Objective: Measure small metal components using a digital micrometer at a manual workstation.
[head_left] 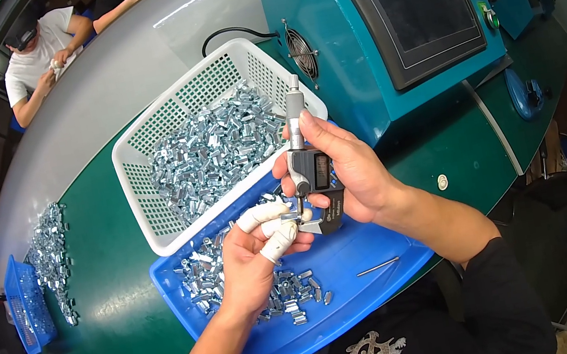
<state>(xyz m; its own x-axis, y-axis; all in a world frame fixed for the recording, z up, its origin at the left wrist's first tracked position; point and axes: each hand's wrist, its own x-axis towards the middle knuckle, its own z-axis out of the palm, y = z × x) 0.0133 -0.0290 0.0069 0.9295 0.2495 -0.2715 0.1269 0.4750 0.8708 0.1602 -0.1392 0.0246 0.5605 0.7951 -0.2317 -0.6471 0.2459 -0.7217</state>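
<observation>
My right hand [360, 167] is wrapped round a digital micrometer [324, 179], its thumb up on the barrel and its small display facing up. My left hand [249, 262] has white finger cots [281, 241] on several fingers. Pinched in those fingers, a small silvery metal piece [290, 217] sits at the micrometer's jaws; whether the jaws touch it I cannot tell. Below both hands lies a blue tray [388, 295] with loose metal pieces [285, 294] like it, mostly on its left side. A thin metal rod [377, 266] rests in the tray's right part.
Behind the tray stands a white basket [143, 220] heaped with metal pieces. A teal machine [350, 82] with a dark screen [419, 1] rises at the back right. More pieces [53, 255] lie by a small blue basket [19, 299] at left. Another person [43, 60] works across the table.
</observation>
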